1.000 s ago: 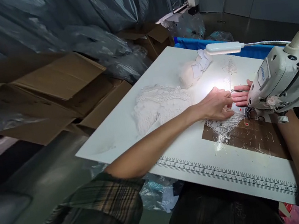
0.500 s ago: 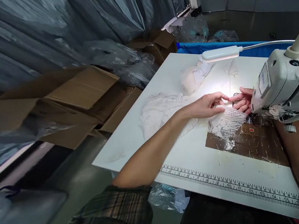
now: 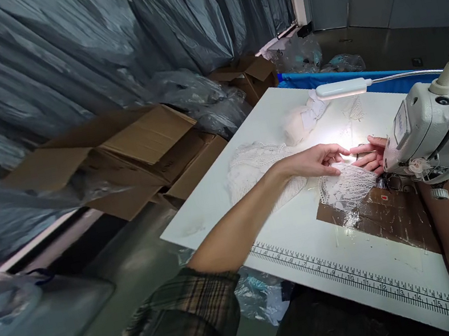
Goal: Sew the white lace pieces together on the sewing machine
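A piece of white lace [image 3: 347, 187] lies fanned out beside the needle area of a white sewing machine [image 3: 430, 126]. My left hand [image 3: 316, 161] pinches the lace's upper left edge between thumb and curled fingers. On the far side, my right hand [image 3: 371, 156] rests with its fingers stretched out and apart, touching the lace's upper edge. The machine head covers part of that hand and wrist. More white lace [image 3: 257, 168] is heaped left of my left forearm.
A pale bundle with a white tag [image 3: 301, 122] sits farther back under a lamp [image 3: 343, 89]. A printed ruler [image 3: 352, 278] runs along the front edge of the white table [image 3: 207, 217]. Cardboard boxes [image 3: 145, 141] and plastic bags stand left of the table.
The whole view has shifted, so everything sits slightly lower and farther right. Both hands stay at the lace with almost the same pose.
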Action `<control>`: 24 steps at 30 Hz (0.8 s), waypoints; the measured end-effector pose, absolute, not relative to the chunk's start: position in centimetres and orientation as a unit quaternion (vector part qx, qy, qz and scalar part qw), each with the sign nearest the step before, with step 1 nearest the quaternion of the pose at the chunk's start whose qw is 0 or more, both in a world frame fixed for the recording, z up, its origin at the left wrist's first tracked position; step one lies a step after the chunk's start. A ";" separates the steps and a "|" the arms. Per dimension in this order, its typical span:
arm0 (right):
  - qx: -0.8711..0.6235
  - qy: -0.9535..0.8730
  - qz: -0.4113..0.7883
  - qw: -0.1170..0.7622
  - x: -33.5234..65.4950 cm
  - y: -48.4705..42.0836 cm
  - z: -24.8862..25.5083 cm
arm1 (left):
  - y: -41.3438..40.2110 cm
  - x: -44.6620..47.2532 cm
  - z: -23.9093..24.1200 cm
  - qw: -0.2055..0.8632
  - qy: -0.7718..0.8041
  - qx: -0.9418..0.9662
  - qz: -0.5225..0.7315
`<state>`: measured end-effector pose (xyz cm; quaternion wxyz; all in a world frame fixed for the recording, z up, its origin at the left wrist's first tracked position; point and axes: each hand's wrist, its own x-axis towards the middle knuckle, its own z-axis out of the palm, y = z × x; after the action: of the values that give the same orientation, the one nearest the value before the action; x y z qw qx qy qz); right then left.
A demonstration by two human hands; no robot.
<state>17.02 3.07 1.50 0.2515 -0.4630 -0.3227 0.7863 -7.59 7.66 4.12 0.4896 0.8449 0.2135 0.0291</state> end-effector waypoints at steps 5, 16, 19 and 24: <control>-0.452 -0.318 0.791 0.262 17.4 3.2 1.3 | 7.3 -7.1 3.7 0.511 0.233 0.825 0.064; -0.502 -0.303 0.754 0.296 16.4 2.3 2.4 | 6.3 -5.8 2.9 0.574 0.257 0.765 0.141; -0.523 -0.312 0.728 0.314 16.7 2.5 2.0 | 6.1 -6.0 3.2 0.565 0.257 0.772 0.133; -0.565 -0.369 0.598 0.433 17.4 3.0 1.0 | 6.3 -6.3 3.4 0.570 0.275 0.768 0.104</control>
<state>17.40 3.04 1.05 0.4329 -0.5648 -0.3692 0.5978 -6.26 6.27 3.39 0.5696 0.7676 0.2747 0.1040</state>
